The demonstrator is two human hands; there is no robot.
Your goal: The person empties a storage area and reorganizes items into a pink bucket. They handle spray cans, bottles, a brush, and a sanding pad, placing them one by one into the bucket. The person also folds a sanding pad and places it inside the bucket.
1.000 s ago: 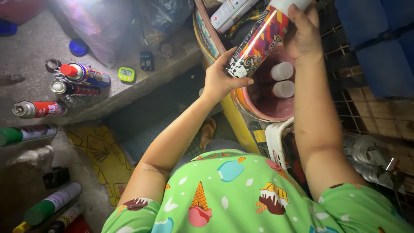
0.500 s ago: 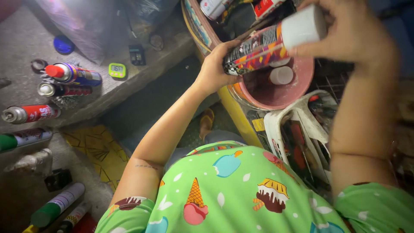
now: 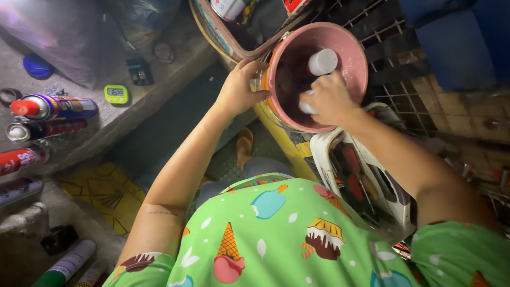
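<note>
A pink bucket (image 3: 350,48) sits ahead of me, with white-capped spray cans standing inside; one white cap (image 3: 322,61) shows clearly. My left hand (image 3: 239,87) grips the bucket's left rim. My right hand (image 3: 325,101) reaches into the bucket, fingers closed around a white-capped can (image 3: 305,105) whose body is hidden inside. My green shirt with an ice-cream print fills the bottom of the view.
Several spray cans (image 3: 50,106) lie on the grey ledge at left beside a small green digital timer (image 3: 116,94) and a blue lid (image 3: 37,66). A white plastic basket (image 3: 366,186) sits below the bucket. A metal grid (image 3: 382,32) and a tray lie behind it.
My right hand has brought the colourful white-capped can down from the air into the pink bucket. My left hand has shifted from the can's base to the bucket's rim.
</note>
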